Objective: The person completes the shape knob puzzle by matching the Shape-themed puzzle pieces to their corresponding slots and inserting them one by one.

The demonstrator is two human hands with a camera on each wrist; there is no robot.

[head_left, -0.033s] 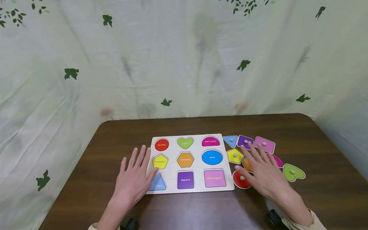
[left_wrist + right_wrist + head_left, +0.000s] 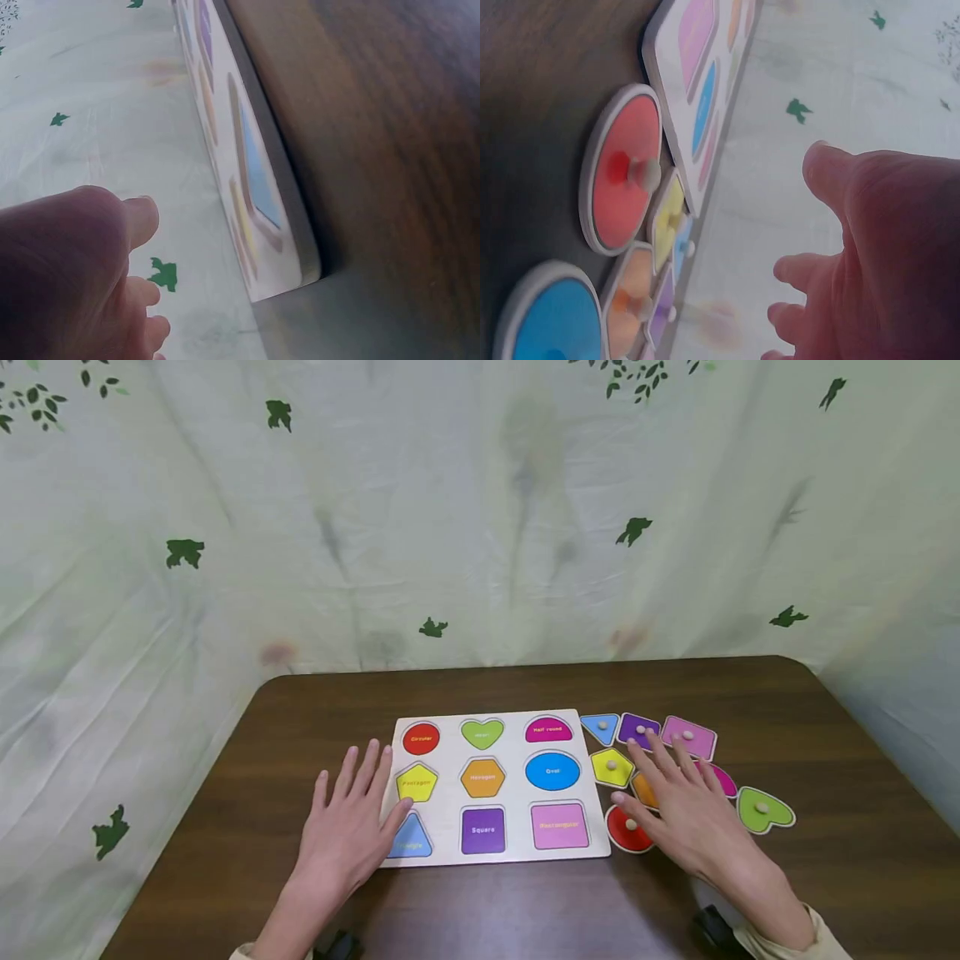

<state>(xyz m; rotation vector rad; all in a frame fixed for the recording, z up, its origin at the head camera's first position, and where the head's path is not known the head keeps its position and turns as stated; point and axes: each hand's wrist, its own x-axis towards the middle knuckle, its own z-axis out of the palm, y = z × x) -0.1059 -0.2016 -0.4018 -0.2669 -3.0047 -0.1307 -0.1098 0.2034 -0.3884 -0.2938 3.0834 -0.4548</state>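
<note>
A white shape-puzzle board (image 2: 517,827) lies flat on the table, its colored recesses labeled with shape names. My left hand (image 2: 345,827) is at its left edge with fingers spread, the thumb overlapping the triangle recess in the head view. Over the knobbed pieces right of the board hovers my right hand (image 2: 693,818), fingers spread and holding nothing. Around it lie a red circle (image 2: 626,835), yellow pentagon (image 2: 606,770), orange hexagon (image 2: 643,791), magenta half-round (image 2: 723,782) and green heart (image 2: 767,820). A blue piece (image 2: 559,322) shows in the right wrist view, hidden under the hand from above.
Along the far side of the pieces sit a blue triangle (image 2: 598,727), a purple square (image 2: 633,729) and a pink rectangle (image 2: 692,742). The brown table (image 2: 495,910) ends at a pale curtain (image 2: 480,527) with leaf prints behind and beside it.
</note>
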